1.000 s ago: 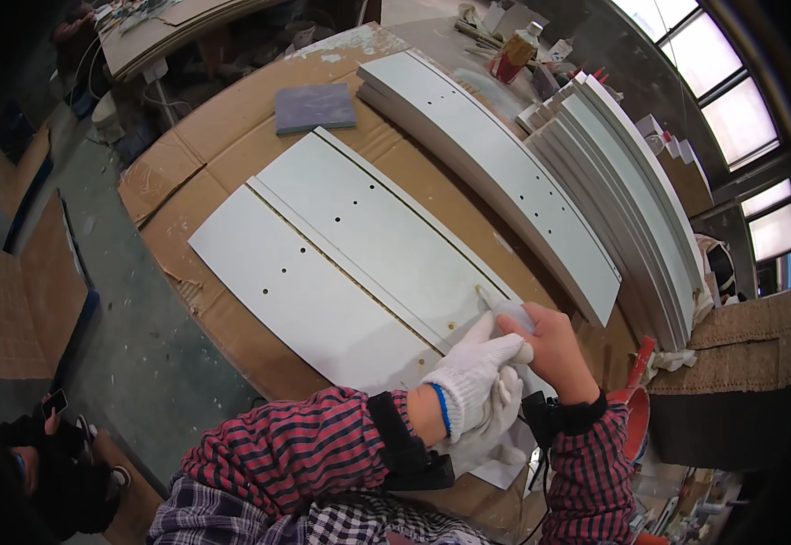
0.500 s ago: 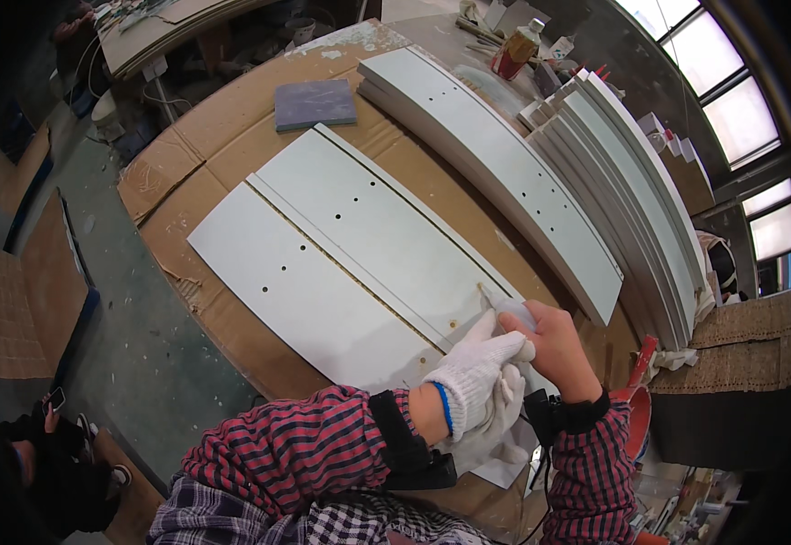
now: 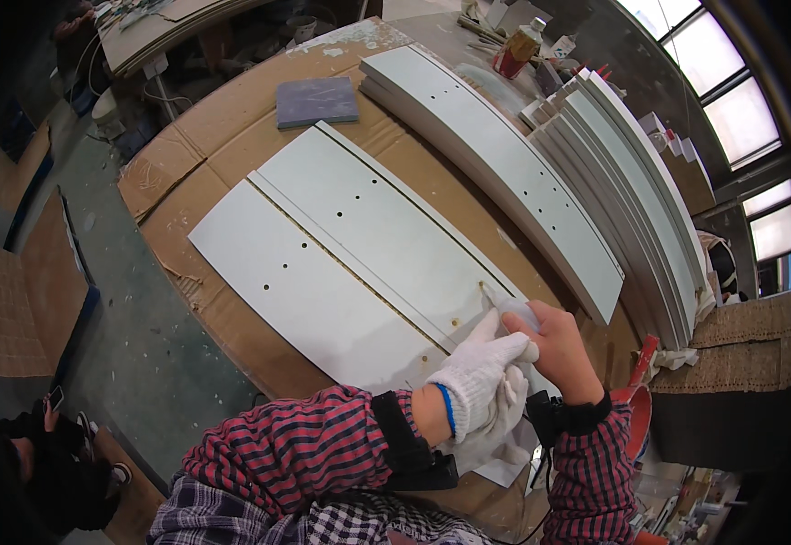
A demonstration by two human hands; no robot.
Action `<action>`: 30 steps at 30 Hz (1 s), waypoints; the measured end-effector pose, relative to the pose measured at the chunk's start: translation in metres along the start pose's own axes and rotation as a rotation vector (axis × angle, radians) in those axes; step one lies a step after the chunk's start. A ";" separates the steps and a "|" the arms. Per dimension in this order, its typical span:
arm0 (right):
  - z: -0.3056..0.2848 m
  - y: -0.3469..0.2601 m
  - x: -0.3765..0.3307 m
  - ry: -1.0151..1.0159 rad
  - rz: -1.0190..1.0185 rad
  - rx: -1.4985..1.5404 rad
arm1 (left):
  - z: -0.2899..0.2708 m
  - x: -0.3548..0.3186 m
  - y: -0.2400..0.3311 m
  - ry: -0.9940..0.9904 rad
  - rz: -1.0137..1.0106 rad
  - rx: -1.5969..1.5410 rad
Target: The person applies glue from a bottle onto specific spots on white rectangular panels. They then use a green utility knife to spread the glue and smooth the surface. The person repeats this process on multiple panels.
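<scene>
**A woodworking workshop**

White drilled panels [image 3: 359, 263] lie on a cardboard-covered bench [image 3: 186, 163], more boards stacked on edge [image 3: 631, 191] beside them. A cluttered second bench [image 3: 150, 27], bottles [image 3: 518, 47], dusty concrete floor [image 3: 114, 272] and high windows [image 3: 731, 100] surround them.

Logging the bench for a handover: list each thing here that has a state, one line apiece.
left hand: gloved in white, resting on the near panel's end.
right hand: bare, gripping a small white object against the panel.
two flat white panels: lying side by side on cardboard, drilled holes up.
stacked white panels: piled flat.
grey block: lying flat, untouched.
</scene>
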State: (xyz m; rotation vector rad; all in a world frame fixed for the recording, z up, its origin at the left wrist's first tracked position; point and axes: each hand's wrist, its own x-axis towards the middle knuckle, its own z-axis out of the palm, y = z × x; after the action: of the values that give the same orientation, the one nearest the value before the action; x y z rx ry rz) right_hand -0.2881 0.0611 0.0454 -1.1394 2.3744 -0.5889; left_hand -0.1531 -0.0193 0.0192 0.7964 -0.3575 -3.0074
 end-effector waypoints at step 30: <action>0.003 0.001 0.004 -0.025 -0.006 -0.036 | 0.001 -0.002 0.005 0.034 -0.008 0.089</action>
State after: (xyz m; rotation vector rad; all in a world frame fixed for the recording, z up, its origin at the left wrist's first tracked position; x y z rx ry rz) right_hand -0.2898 0.0576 0.0418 -1.1626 2.3698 -0.5327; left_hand -0.1519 -0.0242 0.0220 0.8557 -0.4915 -3.0002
